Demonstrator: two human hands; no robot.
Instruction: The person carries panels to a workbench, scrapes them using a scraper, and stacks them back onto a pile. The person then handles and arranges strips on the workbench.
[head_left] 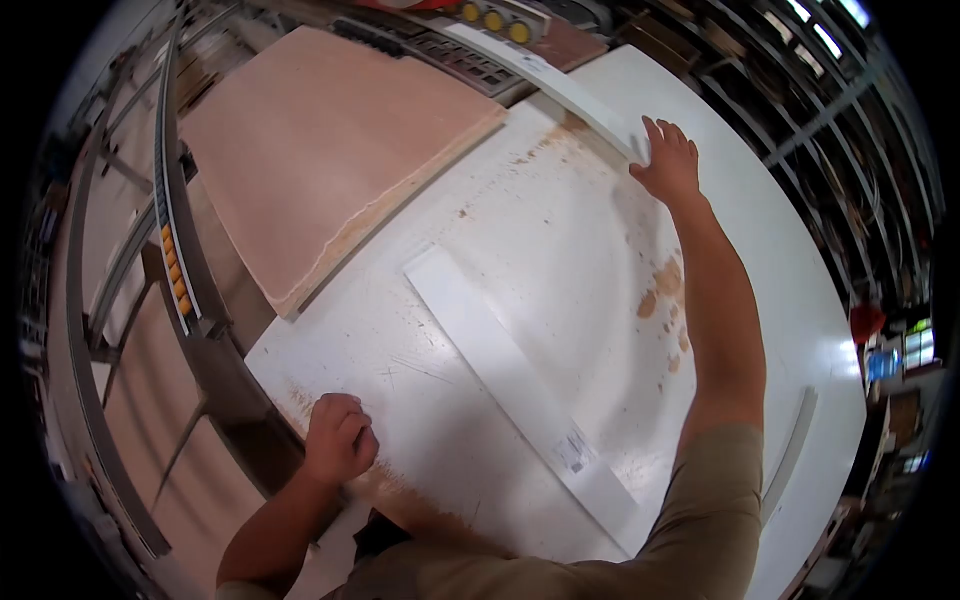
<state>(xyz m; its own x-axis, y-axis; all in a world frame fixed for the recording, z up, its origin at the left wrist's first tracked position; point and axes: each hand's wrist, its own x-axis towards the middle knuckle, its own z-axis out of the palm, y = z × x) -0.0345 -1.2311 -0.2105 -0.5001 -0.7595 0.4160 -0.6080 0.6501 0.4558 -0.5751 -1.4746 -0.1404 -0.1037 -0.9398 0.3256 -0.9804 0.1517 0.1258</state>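
My right hand [668,163], fingers spread, is at the near end of the far white board [575,95]. My left hand [340,437] is curled into a loose fist by the table's [740,140] near left edge. Between them lies a labelled white board [500,365]; a plywood sheet [345,150] fills the far left.

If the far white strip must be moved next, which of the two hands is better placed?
Probably the right hand: it is open, at the near end of the far white strip. The left hand is loosely curled by the edge of the white table, well away from that strip.
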